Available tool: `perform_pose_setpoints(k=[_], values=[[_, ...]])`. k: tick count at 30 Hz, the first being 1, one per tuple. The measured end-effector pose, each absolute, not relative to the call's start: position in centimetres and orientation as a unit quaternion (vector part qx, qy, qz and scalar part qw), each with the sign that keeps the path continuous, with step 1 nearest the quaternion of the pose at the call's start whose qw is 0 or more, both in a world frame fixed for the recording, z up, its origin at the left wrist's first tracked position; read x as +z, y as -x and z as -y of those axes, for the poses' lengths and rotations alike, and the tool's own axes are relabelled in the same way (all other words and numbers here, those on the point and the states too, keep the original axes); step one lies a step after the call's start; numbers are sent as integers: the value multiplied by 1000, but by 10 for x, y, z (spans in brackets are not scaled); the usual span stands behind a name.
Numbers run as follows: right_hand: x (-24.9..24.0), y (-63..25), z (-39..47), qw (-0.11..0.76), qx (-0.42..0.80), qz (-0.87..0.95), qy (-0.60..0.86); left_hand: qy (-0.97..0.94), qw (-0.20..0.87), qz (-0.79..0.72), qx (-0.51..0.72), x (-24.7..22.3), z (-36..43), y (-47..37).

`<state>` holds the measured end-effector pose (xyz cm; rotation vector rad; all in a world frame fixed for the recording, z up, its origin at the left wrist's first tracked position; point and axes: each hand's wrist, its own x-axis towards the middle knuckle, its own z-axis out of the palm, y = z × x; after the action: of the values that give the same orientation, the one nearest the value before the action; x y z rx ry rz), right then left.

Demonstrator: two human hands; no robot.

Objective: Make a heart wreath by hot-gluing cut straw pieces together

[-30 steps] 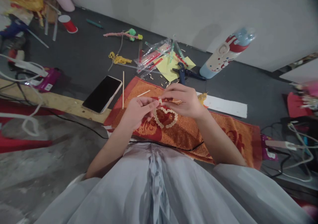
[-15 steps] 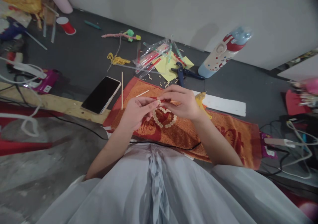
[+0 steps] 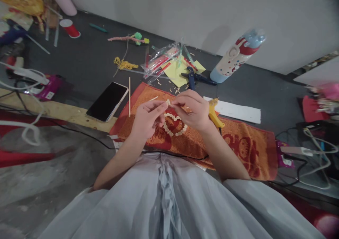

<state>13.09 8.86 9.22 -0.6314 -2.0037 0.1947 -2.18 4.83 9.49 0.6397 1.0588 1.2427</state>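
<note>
Between the fingertips of both hands is a small pale piece (image 3: 168, 102). My left hand (image 3: 148, 119) pinches it between thumb and forefinger. My right hand (image 3: 192, 109) is also closed in a pinch at the piece's right side; whether it grips the piece or something tiny beside it is too small to tell. Just below the hands, a heart-shaped outline of small pale pieces (image 3: 167, 130) lies on the orange towel (image 3: 196, 142). A yellow glue gun (image 3: 215, 114) rests right of my right hand.
Beyond the towel lie dark blue cutters (image 3: 191, 77), yellow paper (image 3: 174, 77) and plastic packets. A phone (image 3: 108, 101) and a thin stick (image 3: 129, 97) are at the left. A bottle (image 3: 235, 57) stands behind, near a white strip (image 3: 239, 111). A black cable crosses the towel's near edge.
Both hands have risen slightly and the small pale piece shows more clearly between the fingertips. More of the heart outline and the glue gun is uncovered.
</note>
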Motion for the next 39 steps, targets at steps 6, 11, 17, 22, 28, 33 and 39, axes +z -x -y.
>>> perform_pose_setpoints(k=[6,11,17,22,28,33,39], values=[[89,-132,-87,494,84,822,271,-267,637,-470,550,92,-46,19],[90,-130,-84,485,126,816,288,-272,630,-483,543,90,-47,17],[85,-182,-90,395,133,784,460,-288,610,-493,550,87,-55,22],[66,-257,-88,123,52,723,677,-284,620,-501,533,82,-60,25],[46,-272,-73,-71,56,693,715,-298,641,-481,519,77,-61,17],[38,-279,-71,-12,108,696,710,-302,644,-474,519,75,-63,14],[28,-300,-68,210,267,603,722,-300,639,-479,522,75,-65,11]])
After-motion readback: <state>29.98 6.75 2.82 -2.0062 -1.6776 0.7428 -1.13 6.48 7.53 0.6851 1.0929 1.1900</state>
